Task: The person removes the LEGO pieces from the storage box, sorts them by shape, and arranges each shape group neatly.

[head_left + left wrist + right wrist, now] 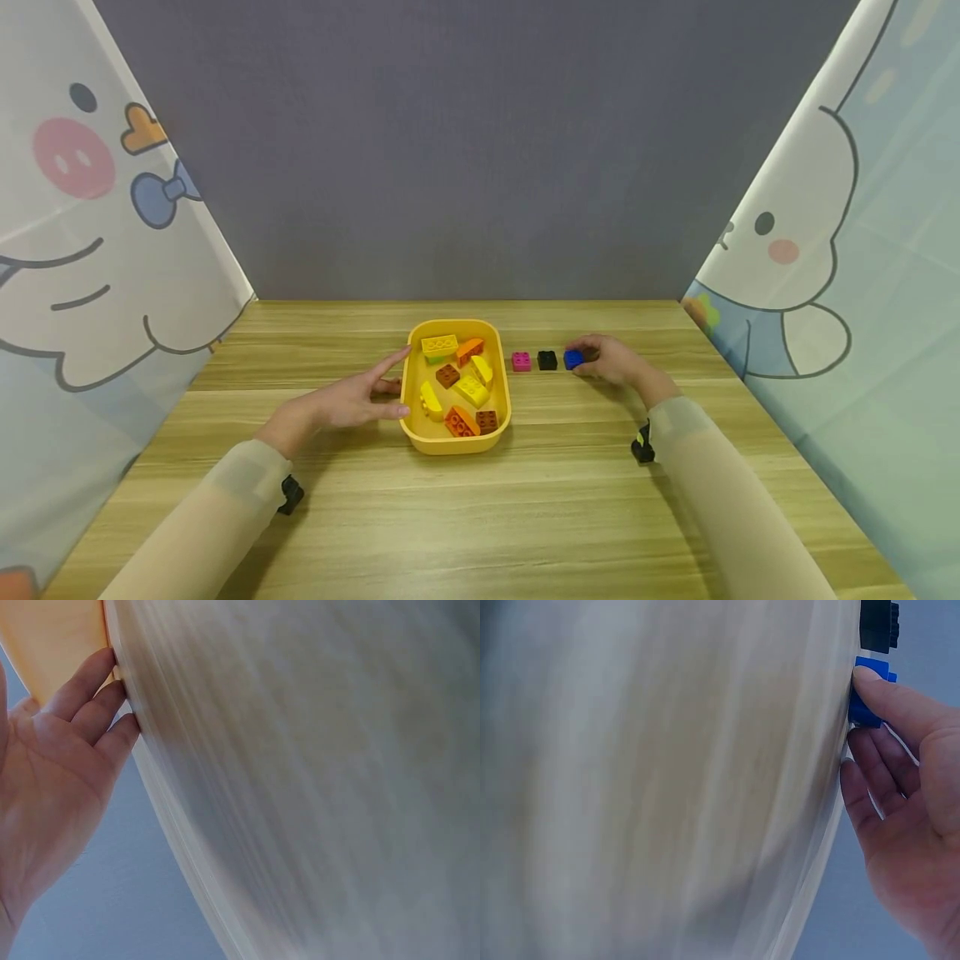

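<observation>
At the right end of a short row on the table, a blue toy brick is pinched by my right hand. In the right wrist view the thumb lies on one side of the blue brick and fingertips are at its lower end. A black brick and a pink brick stand to its left, slightly apart. My left hand rests at the left side of a yellow tray, fingers extended and spread along the rim. The left wrist view shows those fingers fairly straight, with fingertips at the tabletop.
Inside the tray lie several loose bricks: yellow curved ones, a yellow brick, orange pieces and brown bricks. A grey panel rises behind the wooden table, and printed cloths hang at both sides.
</observation>
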The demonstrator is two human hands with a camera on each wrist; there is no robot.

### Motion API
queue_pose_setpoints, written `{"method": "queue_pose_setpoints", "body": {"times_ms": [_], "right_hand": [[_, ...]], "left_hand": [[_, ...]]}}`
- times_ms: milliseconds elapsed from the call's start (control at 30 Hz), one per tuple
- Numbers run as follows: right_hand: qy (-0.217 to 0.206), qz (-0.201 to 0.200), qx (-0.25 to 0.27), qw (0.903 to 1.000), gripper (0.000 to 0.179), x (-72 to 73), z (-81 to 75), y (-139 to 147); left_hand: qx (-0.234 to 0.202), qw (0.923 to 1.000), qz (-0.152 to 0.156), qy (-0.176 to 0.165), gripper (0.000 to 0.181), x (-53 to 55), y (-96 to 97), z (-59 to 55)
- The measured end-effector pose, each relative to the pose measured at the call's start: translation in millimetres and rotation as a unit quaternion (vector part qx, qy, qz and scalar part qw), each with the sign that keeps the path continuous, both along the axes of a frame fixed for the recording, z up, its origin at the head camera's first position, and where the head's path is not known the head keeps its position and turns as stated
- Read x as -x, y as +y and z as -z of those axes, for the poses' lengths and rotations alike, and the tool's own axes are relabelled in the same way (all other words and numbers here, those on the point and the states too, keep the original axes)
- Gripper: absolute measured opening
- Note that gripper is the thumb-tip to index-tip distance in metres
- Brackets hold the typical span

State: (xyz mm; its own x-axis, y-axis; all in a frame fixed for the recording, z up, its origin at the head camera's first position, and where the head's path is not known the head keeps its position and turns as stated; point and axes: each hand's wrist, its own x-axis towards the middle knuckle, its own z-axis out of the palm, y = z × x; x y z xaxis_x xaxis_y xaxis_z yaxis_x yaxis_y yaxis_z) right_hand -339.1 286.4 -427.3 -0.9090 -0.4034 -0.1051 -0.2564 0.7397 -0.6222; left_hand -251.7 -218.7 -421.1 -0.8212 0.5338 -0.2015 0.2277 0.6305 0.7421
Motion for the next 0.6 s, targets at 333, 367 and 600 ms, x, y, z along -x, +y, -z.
{"method": "queue_pose_setpoints", "body": {"times_ms": [333, 367, 600], "right_hand": [[0.042, -0.003, 0.031, 0.9987, 0.056, -5.0, -8.4, 2.5], [0.051, -0.003, 0.036, 0.9980, 0.056, -5.9, -10.9, 1.3], [0.104, -0.019, 0.056, 0.9928, 0.045, -15.1, -30.4, -17.9]], "left_hand": [[0.003, 1.0000, -0.002, 0.000, 0.110, 1.6, 0.6, -1.2], [0.006, 1.0000, -0.002, 0.001, 0.110, 1.9, 0.6, -1.4], [0.006, 0.9999, -0.011, -0.007, 0.111, 1.5, -0.6, 0.1]]}}
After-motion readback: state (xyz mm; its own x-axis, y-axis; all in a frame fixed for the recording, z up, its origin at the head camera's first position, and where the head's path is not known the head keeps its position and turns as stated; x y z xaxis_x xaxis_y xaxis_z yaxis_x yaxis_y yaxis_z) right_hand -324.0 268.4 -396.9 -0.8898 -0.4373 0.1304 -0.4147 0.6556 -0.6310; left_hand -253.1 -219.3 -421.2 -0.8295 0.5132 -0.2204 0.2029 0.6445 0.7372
